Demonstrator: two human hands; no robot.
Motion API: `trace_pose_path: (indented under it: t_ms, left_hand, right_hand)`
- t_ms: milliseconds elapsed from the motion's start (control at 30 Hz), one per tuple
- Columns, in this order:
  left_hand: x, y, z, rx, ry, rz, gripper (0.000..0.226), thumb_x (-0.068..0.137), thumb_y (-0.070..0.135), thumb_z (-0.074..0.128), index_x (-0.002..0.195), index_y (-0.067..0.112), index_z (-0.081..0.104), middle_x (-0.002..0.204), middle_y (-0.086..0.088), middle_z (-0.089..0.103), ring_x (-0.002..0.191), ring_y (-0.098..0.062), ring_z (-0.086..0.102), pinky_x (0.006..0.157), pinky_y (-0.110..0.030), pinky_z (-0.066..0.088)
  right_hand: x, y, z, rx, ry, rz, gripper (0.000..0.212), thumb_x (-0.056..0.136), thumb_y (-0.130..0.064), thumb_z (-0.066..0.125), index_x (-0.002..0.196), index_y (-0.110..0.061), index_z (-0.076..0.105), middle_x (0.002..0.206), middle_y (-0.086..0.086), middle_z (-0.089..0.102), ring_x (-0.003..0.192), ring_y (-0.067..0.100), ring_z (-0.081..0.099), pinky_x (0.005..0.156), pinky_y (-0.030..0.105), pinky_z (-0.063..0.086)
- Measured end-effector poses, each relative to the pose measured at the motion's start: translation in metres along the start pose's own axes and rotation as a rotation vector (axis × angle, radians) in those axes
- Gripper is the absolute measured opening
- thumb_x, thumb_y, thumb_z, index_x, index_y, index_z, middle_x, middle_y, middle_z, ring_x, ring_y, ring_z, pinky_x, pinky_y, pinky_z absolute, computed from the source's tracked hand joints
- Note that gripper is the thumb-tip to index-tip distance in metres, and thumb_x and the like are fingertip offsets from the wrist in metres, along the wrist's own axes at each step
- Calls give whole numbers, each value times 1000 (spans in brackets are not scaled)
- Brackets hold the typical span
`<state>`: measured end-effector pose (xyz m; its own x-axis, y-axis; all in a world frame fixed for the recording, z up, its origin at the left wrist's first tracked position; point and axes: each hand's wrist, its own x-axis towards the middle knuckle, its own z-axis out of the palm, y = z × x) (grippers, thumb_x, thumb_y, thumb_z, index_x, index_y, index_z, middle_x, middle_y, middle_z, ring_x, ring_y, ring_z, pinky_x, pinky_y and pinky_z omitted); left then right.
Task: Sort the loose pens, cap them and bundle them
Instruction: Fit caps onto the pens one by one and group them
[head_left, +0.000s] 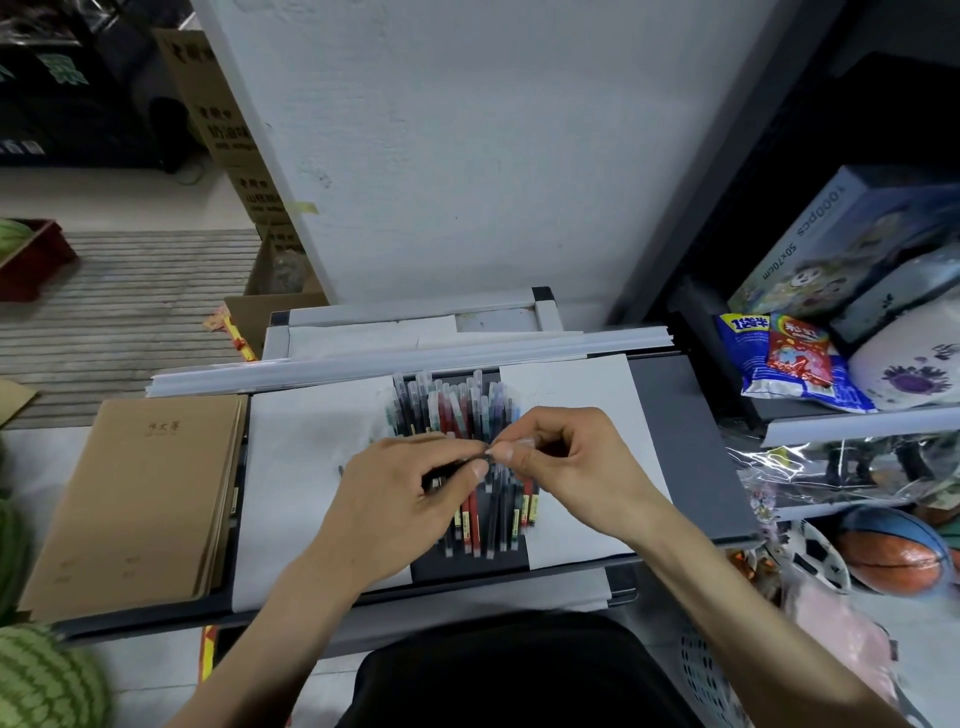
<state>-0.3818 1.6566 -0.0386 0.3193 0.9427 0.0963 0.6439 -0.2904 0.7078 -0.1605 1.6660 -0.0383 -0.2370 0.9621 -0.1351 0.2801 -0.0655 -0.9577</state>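
Note:
A pile of loose pens with red, black and blue barrels and clear caps lies side by side on the dark tray, between two white paper sheets. My left hand grips a dark pen held crosswise above the pile. My right hand pinches a small clear cap at that pen's right tip. Both hands hide the middle of the pile.
A stack of brown notebooks lies on the tray's left part. White strips run along its far edge. Shelves on the right hold snack bags, a puzzle box and balls. Watermelons sit at lower left.

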Motion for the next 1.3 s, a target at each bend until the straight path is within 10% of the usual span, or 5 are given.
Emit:
trace_pose_path:
  t_ms: [467, 733, 967, 1133, 1300]
  left_hand:
    - [-3, -13, 31, -70, -60, -43, 28, 100, 50, 55, 95, 32, 75, 74, 14, 69, 69, -11, 64, 65, -29, 51]
    - [-1, -60, 25, -11, -45, -255, 36, 94, 51, 61, 130, 43, 63, 108, 22, 68, 83, 2, 68, 70, -7, 48]
    - [-21, -175, -30, 292, 155, -801, 41, 95, 11, 60, 135, -1, 62, 120, -22, 69, 112, -41, 62, 92, -43, 49]
    - [-28, -183, -23, 393, 83, -846, 5, 83, -9, 55, 78, -7, 52, 86, -29, 58, 80, -41, 51, 73, -48, 43]
    - [-38, -188, -4, 475, 92, -839, 10, 84, -11, 52, 89, -3, 51, 101, -31, 54, 96, -44, 48, 87, -52, 37]
  right_hand:
    - [-6, 29, 23, 344, 26, 237, 23, 97, -21, 73, 78, -9, 74, 62, 7, 61, 50, 14, 45, 50, 25, 35]
    - [8, 64, 30, 652, 229, 394, 13, 99, -11, 69, 93, 1, 65, 99, 23, 77, 95, 34, 77, 78, 34, 61]
    - [30, 107, -13, 53, 344, 439, 15, 94, -27, 77, 96, -13, 72, 76, 5, 78, 66, 19, 76, 63, 33, 58]
    - [36, 139, -17, -349, 330, 492, 19, 92, -38, 76, 90, -20, 71, 57, -7, 72, 57, 3, 72, 69, 28, 58]
    - [37, 155, -10, -436, 303, 498, 21, 94, -34, 73, 76, -23, 72, 55, -6, 71, 61, 8, 73, 68, 30, 60]
